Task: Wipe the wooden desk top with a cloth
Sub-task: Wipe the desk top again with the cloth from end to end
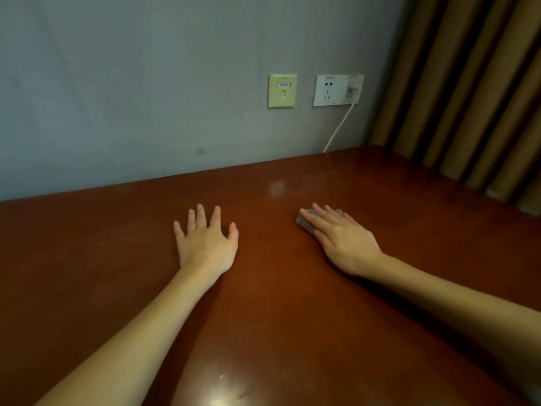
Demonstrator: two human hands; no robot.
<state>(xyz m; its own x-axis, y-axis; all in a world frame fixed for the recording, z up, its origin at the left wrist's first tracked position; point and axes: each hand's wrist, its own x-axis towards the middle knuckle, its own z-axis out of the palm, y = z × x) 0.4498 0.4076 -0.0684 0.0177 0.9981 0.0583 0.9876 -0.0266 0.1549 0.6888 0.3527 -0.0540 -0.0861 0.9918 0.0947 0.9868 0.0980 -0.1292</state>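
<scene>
My right hand point(342, 241) presses flat, fingers straight, on a small grey cloth point(306, 223), mostly hidden beneath it. My left hand point(206, 243) rests open, fingers spread, on the glossy reddish-brown counter point(278, 317).

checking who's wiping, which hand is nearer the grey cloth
Right. The right hand lies flat on the grey cloth, fingers straight. The left hand rests flat on the bare desk top, apart, to the cloth's left.

Furnished room, perhaps hotel, wooden desk point(278, 288), wall sockets point(338, 90), brown curtains point(468, 83)
</scene>
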